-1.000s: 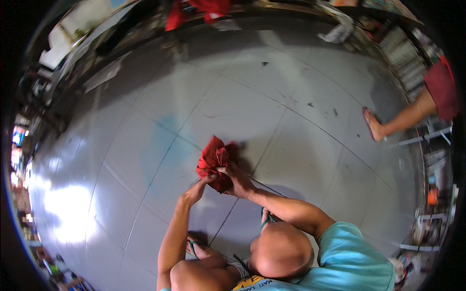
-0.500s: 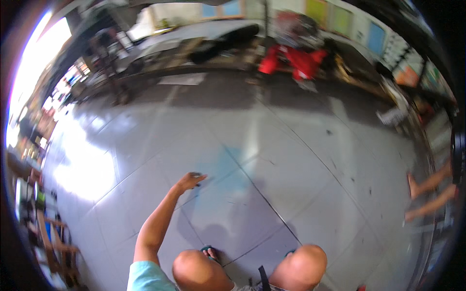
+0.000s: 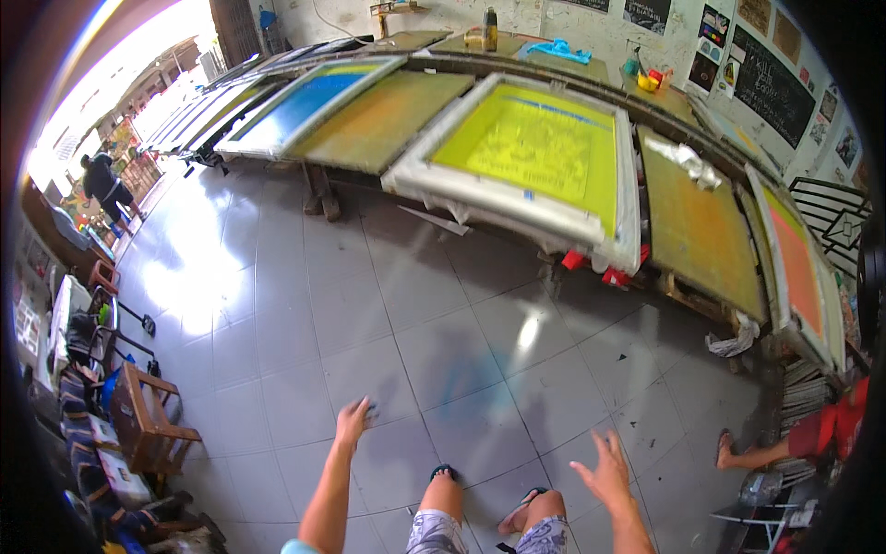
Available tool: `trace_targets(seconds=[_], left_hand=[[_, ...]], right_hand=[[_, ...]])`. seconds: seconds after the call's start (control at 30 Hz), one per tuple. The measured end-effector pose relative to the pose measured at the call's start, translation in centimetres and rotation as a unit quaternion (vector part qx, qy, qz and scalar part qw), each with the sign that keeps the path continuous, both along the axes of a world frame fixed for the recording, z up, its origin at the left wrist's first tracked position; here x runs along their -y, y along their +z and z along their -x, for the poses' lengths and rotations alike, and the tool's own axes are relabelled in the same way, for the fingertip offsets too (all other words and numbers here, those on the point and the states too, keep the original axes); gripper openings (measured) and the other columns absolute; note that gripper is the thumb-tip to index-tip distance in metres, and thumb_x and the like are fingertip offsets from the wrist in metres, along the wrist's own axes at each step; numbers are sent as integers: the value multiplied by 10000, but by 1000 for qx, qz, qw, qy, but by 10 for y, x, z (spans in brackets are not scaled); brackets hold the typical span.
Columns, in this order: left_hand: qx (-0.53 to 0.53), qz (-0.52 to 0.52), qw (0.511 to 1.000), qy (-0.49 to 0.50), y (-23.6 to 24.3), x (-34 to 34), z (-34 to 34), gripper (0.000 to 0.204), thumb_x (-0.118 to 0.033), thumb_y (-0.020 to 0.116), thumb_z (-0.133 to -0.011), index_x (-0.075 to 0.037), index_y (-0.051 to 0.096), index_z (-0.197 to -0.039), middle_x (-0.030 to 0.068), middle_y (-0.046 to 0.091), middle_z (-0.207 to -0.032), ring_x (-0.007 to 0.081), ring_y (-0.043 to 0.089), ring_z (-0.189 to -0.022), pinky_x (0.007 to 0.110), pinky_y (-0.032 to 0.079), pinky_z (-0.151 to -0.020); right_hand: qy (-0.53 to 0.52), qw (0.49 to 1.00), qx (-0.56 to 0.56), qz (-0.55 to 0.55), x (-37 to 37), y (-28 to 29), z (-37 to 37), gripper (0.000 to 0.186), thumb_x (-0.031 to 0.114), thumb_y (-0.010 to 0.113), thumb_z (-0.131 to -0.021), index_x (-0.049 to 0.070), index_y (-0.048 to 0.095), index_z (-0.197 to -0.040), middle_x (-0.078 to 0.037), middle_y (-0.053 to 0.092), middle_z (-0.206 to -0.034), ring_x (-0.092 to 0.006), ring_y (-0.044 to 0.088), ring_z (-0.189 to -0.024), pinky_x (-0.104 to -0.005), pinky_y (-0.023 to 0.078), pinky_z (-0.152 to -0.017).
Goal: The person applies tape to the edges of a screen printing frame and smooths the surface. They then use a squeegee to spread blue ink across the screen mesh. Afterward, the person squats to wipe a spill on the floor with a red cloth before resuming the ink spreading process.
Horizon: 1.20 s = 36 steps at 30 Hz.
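Note:
My left hand [image 3: 352,424] hangs over the grey tiled floor [image 3: 369,309], its fingers stretched forward and their tips dark. Whether that dark patch is a stain or a small thing is too small to tell. My right hand [image 3: 604,469] is open, fingers spread and nothing in it, to the right of my feet. Neither hand touches anything I can make out. Ahead, past both hands, a white-framed screen-printing screen with yellow-green mesh [image 3: 526,148] lies on a long sloping bench. A bluish smear [image 3: 475,383] marks the floor between my hands.
Along the bench are brownish boards [image 3: 706,231], a blue screen [image 3: 309,100] and an orange screen [image 3: 796,268]. A bottle [image 3: 490,30] and blue cloth [image 3: 558,50] sit behind. At left stands a wooden stool [image 3: 148,420]. A person's leg [image 3: 761,454] shows at right; another person [image 3: 109,191] stands far left.
I have risen from a squat to standing, and my view has lifted to show the bench top. My right hand has come into view. My left hand now hangs lower in the picture.

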<state>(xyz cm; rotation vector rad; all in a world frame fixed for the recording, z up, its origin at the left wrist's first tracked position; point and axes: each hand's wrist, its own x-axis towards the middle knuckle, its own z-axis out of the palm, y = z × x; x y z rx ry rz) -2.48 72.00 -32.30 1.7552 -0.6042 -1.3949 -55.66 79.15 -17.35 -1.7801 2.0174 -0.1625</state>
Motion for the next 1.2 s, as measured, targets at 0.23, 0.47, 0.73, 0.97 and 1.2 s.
trace_targets(seconds=[0.23,0.47,0.73,0.97,1.2], left_hand=[[-37,-219,966,133,109,-176,-73,608,-414,629,-1032,10,509,-1452,206,679,-1296,368,719,-1097,543,557,-928],[108,-45,984,135,207,-39,-95,512,-379,655,-1024,33,622,-1327,122,734,-1177,227,736,-981,326,512,-716],[171,277,945,28,343,238,2,418,-196,705,-1009,72,631,-1321,161,737,-1150,180,708,-1011,302,556,-922],[413,392,776,-271,419,364,89,491,-214,841,-848,-67,697,-1293,113,736,-1152,264,659,-1085,398,513,-989],[545,306,566,-538,434,494,125,404,-272,897,-713,-85,694,-1009,88,720,-1025,297,645,-1089,446,487,-978]], right_hand=[[75,983,-30,167,73,182,-99,585,344,852,-810,53,688,-1290,-171,615,-1231,-362,543,-1172,-458,468,-1016],[106,950,-83,281,217,241,-125,743,297,863,-795,58,566,-1433,-180,554,-1406,-382,509,-1283,-481,423,-1105],[191,954,-129,190,339,216,-110,601,194,852,-766,39,611,-1295,-158,636,-1284,-362,591,-1209,-462,441,-1081],[215,959,-103,153,393,244,-92,355,90,804,-749,39,631,-1054,-144,711,-1014,-338,682,-983,-459,478,-1000],[111,983,-38,143,458,260,-72,297,119,862,-720,55,635,-903,-128,707,-898,-335,678,-930,-445,466,-925]])
